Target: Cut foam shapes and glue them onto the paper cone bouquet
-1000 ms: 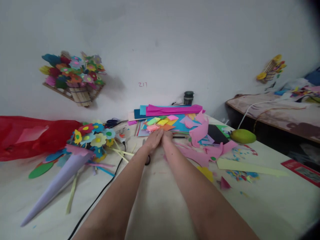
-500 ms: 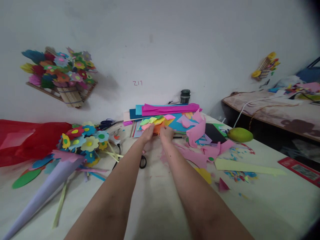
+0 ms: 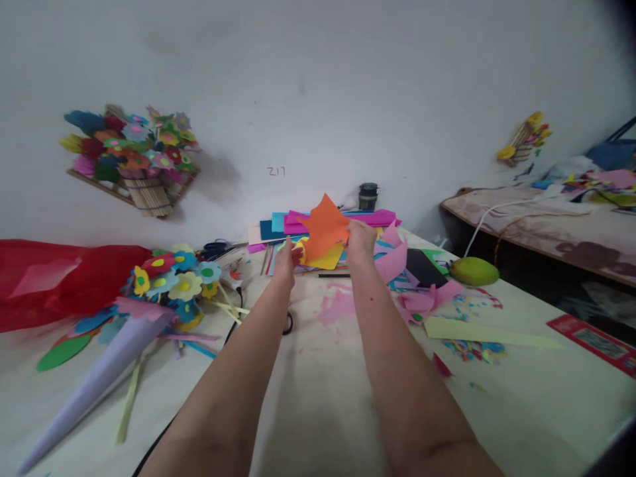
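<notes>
An orange paper sheet (image 3: 325, 228) with jagged cut edges is raised above the back of the table. My right hand (image 3: 360, 242) pinches its right edge. At its lower left is my left hand (image 3: 287, 264), fingers curled in next to a small yellow paper piece (image 3: 304, 250); what they grip is partly hidden. Under the orange sheet lies a yellow sheet (image 3: 325, 258). Folded magenta sheets (image 3: 372, 217) and blue sheets are stacked behind. A thin black stick (image 3: 334, 275) rests just in front of the pile.
Left are a paper flower bouquet (image 3: 181, 281), a lilac paper cone (image 3: 99, 391) and red wrapping (image 3: 64, 275). Scissors (image 3: 288, 323) lie partly behind my left forearm. Pink scraps (image 3: 392, 262), a green mango-like fruit (image 3: 474, 271) and a red card (image 3: 593, 341) are on the right.
The orange sheet has come up off the pile in my right hand, which moved right and upward. My left hand shifted slightly left, and the hands are farther apart.
</notes>
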Tool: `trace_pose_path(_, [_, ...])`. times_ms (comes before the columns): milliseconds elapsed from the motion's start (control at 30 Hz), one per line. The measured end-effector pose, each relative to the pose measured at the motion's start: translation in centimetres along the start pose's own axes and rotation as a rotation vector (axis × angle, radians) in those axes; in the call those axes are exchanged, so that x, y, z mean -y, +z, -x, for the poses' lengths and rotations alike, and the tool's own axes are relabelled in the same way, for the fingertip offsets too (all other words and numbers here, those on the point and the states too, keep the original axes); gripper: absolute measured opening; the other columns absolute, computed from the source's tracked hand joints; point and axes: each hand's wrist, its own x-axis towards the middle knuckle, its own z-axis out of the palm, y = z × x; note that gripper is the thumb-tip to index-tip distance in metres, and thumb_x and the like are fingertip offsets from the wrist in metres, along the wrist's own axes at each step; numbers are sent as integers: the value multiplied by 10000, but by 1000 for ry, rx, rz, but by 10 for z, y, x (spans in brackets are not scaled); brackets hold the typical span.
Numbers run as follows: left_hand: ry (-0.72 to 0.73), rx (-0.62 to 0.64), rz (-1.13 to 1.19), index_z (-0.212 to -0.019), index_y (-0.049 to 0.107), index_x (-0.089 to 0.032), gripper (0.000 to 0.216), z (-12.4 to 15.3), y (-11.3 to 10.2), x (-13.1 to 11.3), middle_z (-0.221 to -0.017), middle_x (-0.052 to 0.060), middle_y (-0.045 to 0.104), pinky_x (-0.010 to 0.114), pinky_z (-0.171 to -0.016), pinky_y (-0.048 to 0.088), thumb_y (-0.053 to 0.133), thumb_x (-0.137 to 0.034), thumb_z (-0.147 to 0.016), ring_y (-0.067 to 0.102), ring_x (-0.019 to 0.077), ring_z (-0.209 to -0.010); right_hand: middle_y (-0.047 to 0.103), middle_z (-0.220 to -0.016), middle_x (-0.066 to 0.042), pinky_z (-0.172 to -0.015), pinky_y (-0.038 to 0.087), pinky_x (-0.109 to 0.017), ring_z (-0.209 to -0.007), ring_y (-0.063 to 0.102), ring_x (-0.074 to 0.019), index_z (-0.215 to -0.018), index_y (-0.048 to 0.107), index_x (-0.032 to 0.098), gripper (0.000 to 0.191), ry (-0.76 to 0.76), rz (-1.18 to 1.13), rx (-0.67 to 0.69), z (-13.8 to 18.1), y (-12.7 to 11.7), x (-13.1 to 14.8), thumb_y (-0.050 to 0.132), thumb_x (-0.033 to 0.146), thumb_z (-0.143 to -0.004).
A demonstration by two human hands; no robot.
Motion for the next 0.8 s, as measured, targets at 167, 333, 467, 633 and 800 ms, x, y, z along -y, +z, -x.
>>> trace_pose_path(167, [-48,-13,49,-883,539,-155,314,20,0,-16,-797,45,636,227,-628,452,579,-463,-837,600,105,-633,321,-412,77,-327,262,-187,-364,310,-62,-486,416,188,152,-33,-67,29,10,-6,21,477,113,-603])
trace_pose_path(333, [-94,55,100,-884,530,-150,361,27,-9,-17,-835,62,637,230,-599,470,546,-509,-848,607,114,-657,450,-478,57,-317,260,-174,-386,377,-69,-705,660,143,185,-67,-77,183,16,-4,33,508,187,-608])
trace_pose_path(467, [-138,34,155,-903,527,-153,418,30,-15,-17,-803,49,605,251,-587,502,564,-559,-816,589,113,-612,476,-486,54,-312,240,-183,-369,352,-65,-819,707,126,293,-82,-97,185,21,-4,44,506,186,-614])
trace_pose_path(633, [-148,-14,242,-956,537,-158,415,38,-19,-22,-796,33,569,282,-602,542,622,-527,-787,595,115,-592,519,-520,40,-301,216,-199,-351,359,-65,-713,633,154,156,-61,-201,168,28,-1,60,509,160,-619])
trace_pose_path(800, [-168,15,402,-975,551,-146,413,55,-25,-36,-878,96,652,219,-524,513,630,-507,-790,657,142,-645,421,-431,59,-268,181,-198,-293,281,-45,-510,426,196,123,45,-282,251,30,6,48,500,164,-603])
